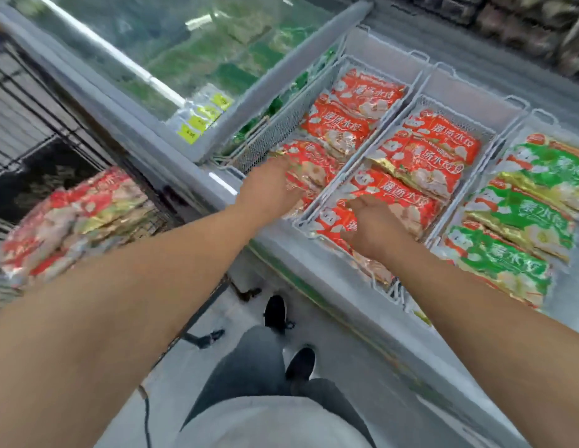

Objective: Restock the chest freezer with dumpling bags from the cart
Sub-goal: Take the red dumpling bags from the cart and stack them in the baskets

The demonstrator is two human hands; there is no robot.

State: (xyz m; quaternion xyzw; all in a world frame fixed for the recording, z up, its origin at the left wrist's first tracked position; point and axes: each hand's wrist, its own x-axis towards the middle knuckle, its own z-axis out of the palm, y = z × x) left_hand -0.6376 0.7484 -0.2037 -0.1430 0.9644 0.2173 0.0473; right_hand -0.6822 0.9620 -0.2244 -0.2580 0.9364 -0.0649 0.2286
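The left hand rests flat on a red dumpling bag at the near end of the left basket in the chest freezer; its fingers look straight, though blur hides their tips. The right hand lies on the red bags in the middle basket, near that basket's front edge, fingers relaxed and gripping nothing.

Red bags fill both baskets in overlapping rows running from front edge to back. Each bag's long axis lies across its basket, printed face up. The right basket holds green bags laid the same way; it is cut off at the frame's right edge.

To the left, a wire cart carries a pile of red bags, blurred, their lie unclear. Behind it, a sliding glass lid covers the freezer's left part; green packs below it are hard to make out. Yellow price tags sit near the lid's corner. Grey floor, dark shoes and grey trousers show below.
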